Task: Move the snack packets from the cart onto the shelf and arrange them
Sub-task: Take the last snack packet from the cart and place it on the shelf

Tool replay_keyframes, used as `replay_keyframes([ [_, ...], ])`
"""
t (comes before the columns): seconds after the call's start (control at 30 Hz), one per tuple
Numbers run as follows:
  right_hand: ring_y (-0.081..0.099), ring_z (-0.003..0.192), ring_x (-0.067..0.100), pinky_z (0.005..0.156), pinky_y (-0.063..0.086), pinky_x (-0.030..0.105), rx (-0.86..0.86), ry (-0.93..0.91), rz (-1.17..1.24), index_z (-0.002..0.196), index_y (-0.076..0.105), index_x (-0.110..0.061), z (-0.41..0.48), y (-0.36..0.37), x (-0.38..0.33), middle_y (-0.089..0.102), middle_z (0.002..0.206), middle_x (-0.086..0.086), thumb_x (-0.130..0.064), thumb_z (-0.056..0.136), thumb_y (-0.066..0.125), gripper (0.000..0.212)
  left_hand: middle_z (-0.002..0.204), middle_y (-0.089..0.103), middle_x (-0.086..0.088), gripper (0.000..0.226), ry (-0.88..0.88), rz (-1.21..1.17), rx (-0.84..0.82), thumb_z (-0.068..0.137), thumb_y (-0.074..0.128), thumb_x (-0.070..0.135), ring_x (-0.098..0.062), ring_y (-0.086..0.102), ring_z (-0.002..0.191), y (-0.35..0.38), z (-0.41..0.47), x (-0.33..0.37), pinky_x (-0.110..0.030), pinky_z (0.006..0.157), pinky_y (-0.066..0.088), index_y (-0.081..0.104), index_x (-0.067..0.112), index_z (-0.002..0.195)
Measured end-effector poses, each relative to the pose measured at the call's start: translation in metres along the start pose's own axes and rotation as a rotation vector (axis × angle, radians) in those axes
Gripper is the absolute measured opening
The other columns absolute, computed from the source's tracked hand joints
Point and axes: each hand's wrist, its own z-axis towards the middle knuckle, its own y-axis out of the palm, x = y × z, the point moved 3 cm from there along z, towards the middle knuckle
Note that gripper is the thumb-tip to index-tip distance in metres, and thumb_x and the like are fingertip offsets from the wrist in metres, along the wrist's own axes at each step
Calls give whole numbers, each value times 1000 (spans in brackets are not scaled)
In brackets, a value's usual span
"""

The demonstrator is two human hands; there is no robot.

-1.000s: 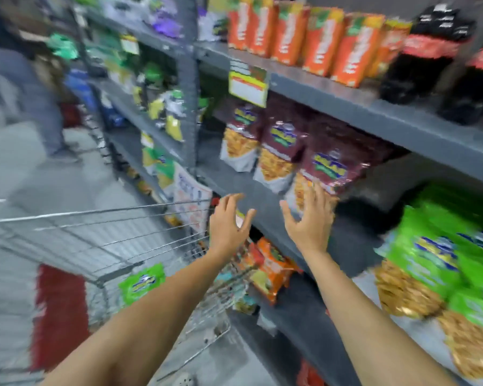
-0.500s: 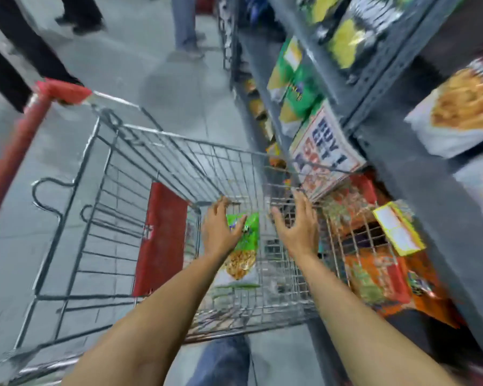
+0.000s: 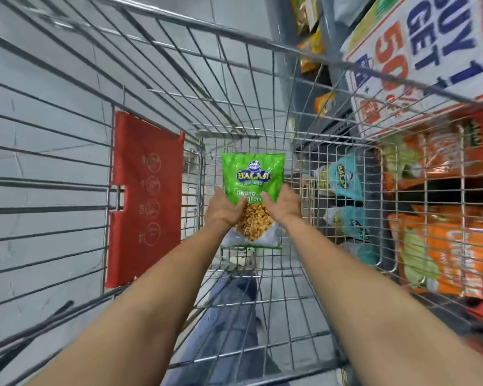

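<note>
Both arms now reach deeper into cart vs a sec ago; left hand & right hand clasp the green snack pkt by its lower sides, fingers curled round it, pkt on cart floor, forearms straight, near-parallel.

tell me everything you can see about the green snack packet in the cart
The green snack packet is a glossy plastic pouch, bright green on top with a blue Balaji logo and white lettering, and a picture of golden fried snack over a pale lower part. It appears sealed and full, face up, top edge pointing away from the person, low inside the wire cart. The left hand and right hand touch its two sides near the middle, partly covering the text.
</note>
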Motion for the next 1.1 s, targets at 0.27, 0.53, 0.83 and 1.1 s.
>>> replay_keyframes([
  [0.27,58,104,30,98,50,42,-110,169,149,90,56,-6,13,2,15,53,102,12,-20,86,64,17,112,64,-15,32,69,60,-52,95,52,33,-32,59,103,0,4,-3,-39,89,48,53,7,114],
  [0.53,51,86,21,66,49,28,-75,110,241,81,48,-13,-29,-61,12,50,88,7,-23,92,56,16,96,68,-17,32,357,107,47,96,48,37,-34,63,90,-33,-42,39,-45,81,53,59,8,102],
  [0.83,62,97,38,66,33,29,302,-147,311,98,63,2,-149,-204,27,67,98,27,-24,94,50,30,77,70,-20,34,871,-5,112,90,49,36,-32,66,72,-84,-174,142,-43,66,53,63,6,85],
  [1.1,57,103,42,77,36,41,779,-236,462,104,56,5,-310,-293,119,62,108,30,-20,98,40,30,57,61,6,26,1381,-21,82,87,51,34,-4,56,55,-65,-348,230,-26,58,49,59,19,67],
])
